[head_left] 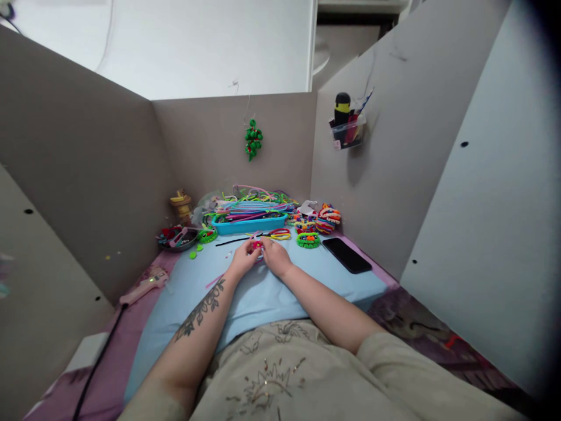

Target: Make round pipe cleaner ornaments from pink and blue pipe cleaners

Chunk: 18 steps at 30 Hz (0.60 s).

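Light blue mat [263,292] over purple table [131,316], grey partition walls [87,158], left hand [242,263] and right hand [274,257] fingers pinched together on small pink piece [258,245], phone [347,255] nearby

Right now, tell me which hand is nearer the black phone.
Right. The right hand rests on the blue mat just left of the black phone, with a gap between them; the left hand lies farther left, beyond the right one.

At the frame's centre, the left hand [242,261] and right hand [275,257] meet around a small pink piece [258,245], fingers closed on it, over a light blue mat [193,292]. Just above sits a blue tray [248,224] heaped with pipe cleaners [254,206]. A black phone [346,255] lies right of centre; a glue gun [146,285] lies left.
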Available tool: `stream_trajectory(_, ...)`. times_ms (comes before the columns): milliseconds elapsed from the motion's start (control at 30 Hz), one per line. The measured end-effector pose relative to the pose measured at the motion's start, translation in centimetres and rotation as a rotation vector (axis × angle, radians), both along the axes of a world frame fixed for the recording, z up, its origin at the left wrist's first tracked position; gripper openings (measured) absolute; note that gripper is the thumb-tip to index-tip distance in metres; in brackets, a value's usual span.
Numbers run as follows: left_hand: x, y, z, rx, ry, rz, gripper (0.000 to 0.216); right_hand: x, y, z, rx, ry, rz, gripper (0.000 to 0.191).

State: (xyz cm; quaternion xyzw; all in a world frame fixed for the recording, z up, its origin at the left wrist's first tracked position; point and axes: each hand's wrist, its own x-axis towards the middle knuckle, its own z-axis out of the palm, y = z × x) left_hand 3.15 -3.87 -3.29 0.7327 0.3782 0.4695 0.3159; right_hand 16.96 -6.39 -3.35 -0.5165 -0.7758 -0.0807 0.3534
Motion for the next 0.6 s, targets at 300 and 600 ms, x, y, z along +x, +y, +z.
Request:
stream_trajectory(300,-0.3,0.2,0.4,-0.181,-0.211,-0.041,0.032,0.5,-0.6,0.5,0.17,0.081,-0.024,0.014)
stream_trajectory(600,0.1,-0.6,1.2,-0.388,-0.511,0.001,0.039,0.1,-0.9,0.3,0.153,0.143,0.031,0.029)
